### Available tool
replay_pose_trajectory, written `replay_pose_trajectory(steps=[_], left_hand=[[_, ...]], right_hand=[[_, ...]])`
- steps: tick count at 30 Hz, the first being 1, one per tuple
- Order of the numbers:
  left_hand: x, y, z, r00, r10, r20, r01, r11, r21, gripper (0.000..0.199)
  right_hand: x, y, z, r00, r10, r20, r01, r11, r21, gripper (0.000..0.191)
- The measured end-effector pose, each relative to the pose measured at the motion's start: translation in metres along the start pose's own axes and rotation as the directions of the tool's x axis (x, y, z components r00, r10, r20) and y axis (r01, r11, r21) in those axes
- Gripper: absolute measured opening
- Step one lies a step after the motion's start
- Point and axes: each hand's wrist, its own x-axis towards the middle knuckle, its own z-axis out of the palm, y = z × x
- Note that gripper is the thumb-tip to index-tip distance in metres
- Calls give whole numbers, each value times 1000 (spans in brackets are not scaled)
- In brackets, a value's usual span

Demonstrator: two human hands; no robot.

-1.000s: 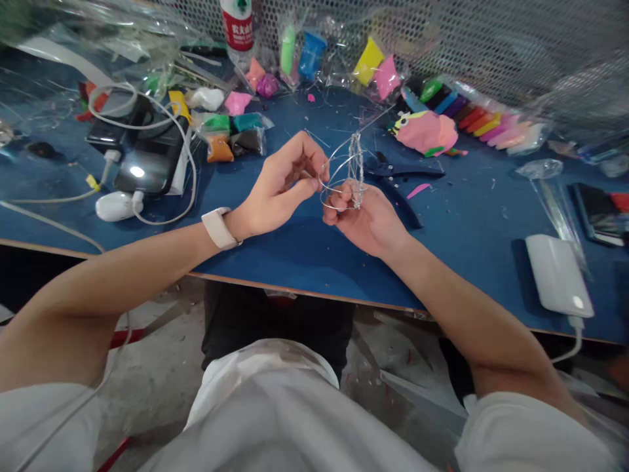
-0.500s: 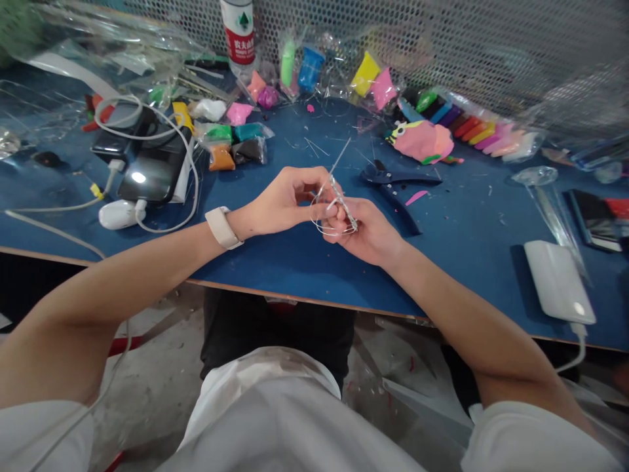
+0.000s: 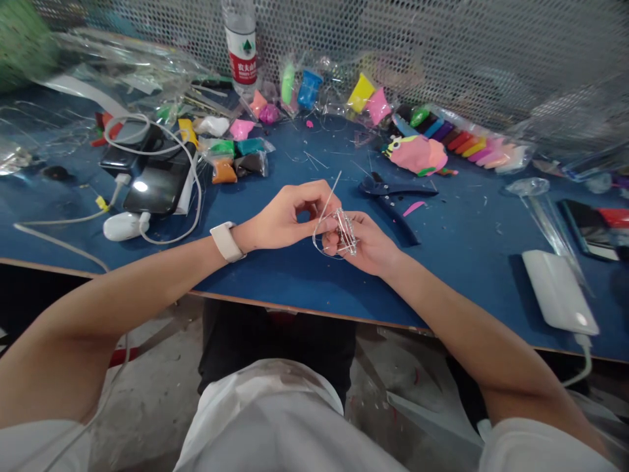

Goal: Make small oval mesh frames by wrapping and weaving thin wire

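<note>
Both hands meet over the blue table around a small frame of twisted silver wire. My right hand is closed on the frame, its fingertips pressed round the lower part. With thumb and index finger pinched, my left hand grips the wire at the frame's left side. One loose wire end sticks up between the hands, and a thin loop curves below the left fingertips. Just beyond my right hand lie dark blue pliers with their handles apart. The exact contact of the fingertips with the wire is partly hidden.
A pink clay figure sits behind the pliers, near a row of coloured clay packs. A water bottle stands at the back. Cabled power banks lie left; a white one lies right, by the table edge.
The wire frame has turned in my fingers, so more of its side now shows. The camera view has tilted slightly, moving the scene down. Both hands keep hold.
</note>
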Motion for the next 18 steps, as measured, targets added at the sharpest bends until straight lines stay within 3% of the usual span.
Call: replay_pose_trajectory(steps=[8, 18], left_hand=[[-2, -9, 4, 999, 23, -39, -16, 986, 165, 41], [-4, -10, 11, 996, -42, -81, 56, 982, 181, 34]], right_hand=[[0, -1, 0, 998, 9, -59, -9, 1000, 7, 44], [4, 0, 3, 995, -15, -94, 20, 998, 51, 46]])
